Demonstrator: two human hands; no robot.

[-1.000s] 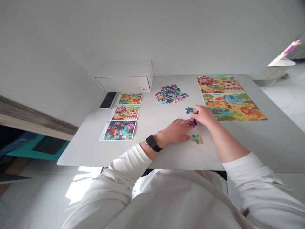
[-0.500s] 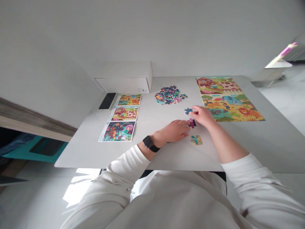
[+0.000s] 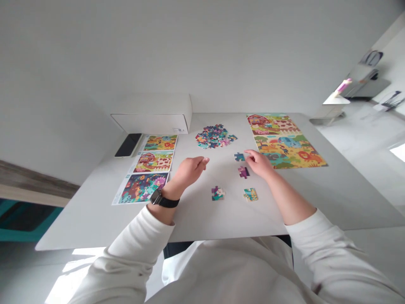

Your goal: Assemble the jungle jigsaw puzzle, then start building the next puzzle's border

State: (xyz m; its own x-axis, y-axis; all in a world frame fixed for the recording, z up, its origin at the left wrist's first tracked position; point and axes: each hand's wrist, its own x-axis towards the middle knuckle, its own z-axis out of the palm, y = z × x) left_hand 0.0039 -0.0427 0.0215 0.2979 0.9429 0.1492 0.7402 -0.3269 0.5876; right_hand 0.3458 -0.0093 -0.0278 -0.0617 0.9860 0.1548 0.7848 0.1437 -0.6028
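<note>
My left hand [image 3: 191,171] is raised over the table, its fingers curled together and nothing visible in them. To its right, my right hand [image 3: 258,162] rests with the index finger stretched out and apart from the thumb, just beside a blue puzzle piece [image 3: 239,157]. Below that lies a purple puzzle piece [image 3: 243,172]. Closer to my body are a teal and purple puzzle piece [image 3: 217,193] and a yellow and teal puzzle piece [image 3: 251,194]. A heap of puzzle pieces [image 3: 212,137] lies farther back.
Three picture cards [image 3: 153,162] lie at the left, with a phone [image 3: 128,145] beside them. Behind stands a white box [image 3: 152,122] against the wall. Two assembled puzzles, a farm scene [image 3: 274,125] and a safari scene [image 3: 289,150], lie at the right.
My left hand has moved left and curled up, uncovering the teal and purple piece. My right index finger has come off the blue piece. The view has shifted.
</note>
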